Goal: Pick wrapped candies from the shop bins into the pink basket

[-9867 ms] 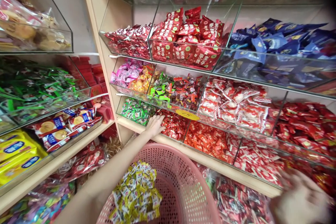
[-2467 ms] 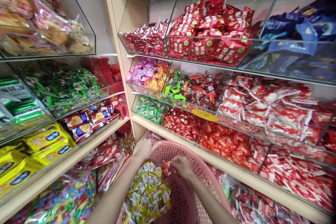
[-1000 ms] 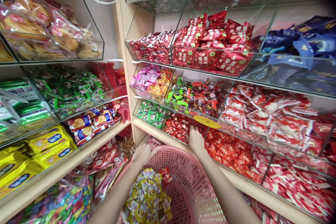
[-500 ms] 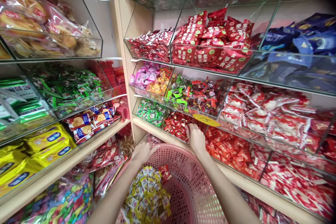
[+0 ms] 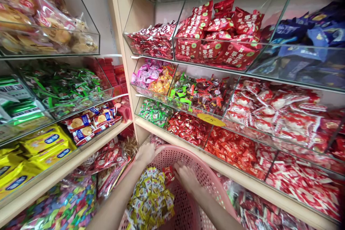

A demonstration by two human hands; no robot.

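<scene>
My left hand (image 5: 147, 153) grips the far left rim of a pink plastic basket (image 5: 215, 183) with a perforated wall. My right hand (image 5: 185, 176) is down inside the basket, its fingers curled beside a red candy packet (image 5: 168, 174). What those fingers hold, if anything, is hidden and slightly blurred. White-and-yellow wrapped candies (image 5: 151, 197) are heaped in the left part of the basket. Just beyond the basket, small red wrapped candies (image 5: 185, 126) fill a shelf bin, with green wrapped candies (image 5: 154, 112) to their left.
A yellow price tag (image 5: 211, 119) hangs on the bin front. Orange-red candies (image 5: 231, 149) lie in the bin to the right. Yellow packets (image 5: 45, 142) and biscuit packs (image 5: 86, 124) sit on the left shelf. A wooden shelf edge (image 5: 258, 172) runs past the basket's right side.
My right hand has moved from the red candy bin down and left into the basket. My left hand stays on the rim. The view has shifted slightly.
</scene>
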